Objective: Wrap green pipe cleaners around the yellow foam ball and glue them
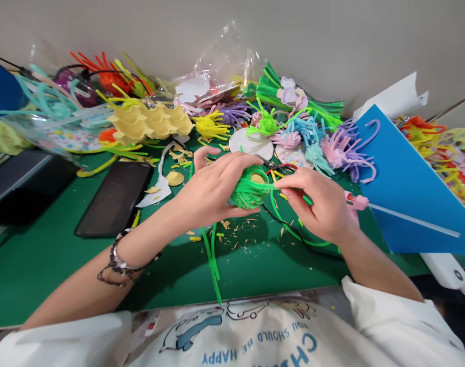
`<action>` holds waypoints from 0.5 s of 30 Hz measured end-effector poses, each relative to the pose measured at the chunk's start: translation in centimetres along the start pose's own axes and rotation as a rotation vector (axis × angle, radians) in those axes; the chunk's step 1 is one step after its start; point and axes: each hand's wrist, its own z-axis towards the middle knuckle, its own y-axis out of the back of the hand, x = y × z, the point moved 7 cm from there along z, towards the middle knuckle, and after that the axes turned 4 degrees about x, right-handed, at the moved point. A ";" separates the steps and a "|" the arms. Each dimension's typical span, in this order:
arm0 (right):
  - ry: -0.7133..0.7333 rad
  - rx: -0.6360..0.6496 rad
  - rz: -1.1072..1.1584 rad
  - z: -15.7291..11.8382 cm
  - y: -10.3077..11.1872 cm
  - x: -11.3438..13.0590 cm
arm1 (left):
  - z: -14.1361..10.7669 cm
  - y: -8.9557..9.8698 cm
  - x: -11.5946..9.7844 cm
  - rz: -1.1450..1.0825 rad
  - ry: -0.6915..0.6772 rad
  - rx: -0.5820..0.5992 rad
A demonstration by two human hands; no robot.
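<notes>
My left hand [220,186] is wrapped round a ball of green pipe cleaners [249,194], with a round tan patch showing on its upper side. Green pipe cleaner ends [211,260] hang from it over the green table. To its right, my right hand [312,199] pinches a green pipe cleaner strand [269,186] that runs out from the ball. Behind the ball lies a pair of scissors with red and black handles [288,167], partly hidden by my hands.
A dark phone [115,199] lies at left, near a black box-like object [26,186]. Along the back are a yellow egg carton [150,122], several pipe cleaner bundles and clear plastic bags. A blue board [411,193] stands at right. Tan scraps [226,224] litter the green table [167,280].
</notes>
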 end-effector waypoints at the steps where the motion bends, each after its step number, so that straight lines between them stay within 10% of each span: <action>1: -0.002 -0.020 0.036 -0.1 0.0 -0.2 | 0.0 0.2 0.0 -0.002 -0.007 -0.017; 15: 0.084 -0.162 0.138 -0.6 -0.5 -0.8 | -0.1 1.0 0.3 -0.123 0.032 -0.079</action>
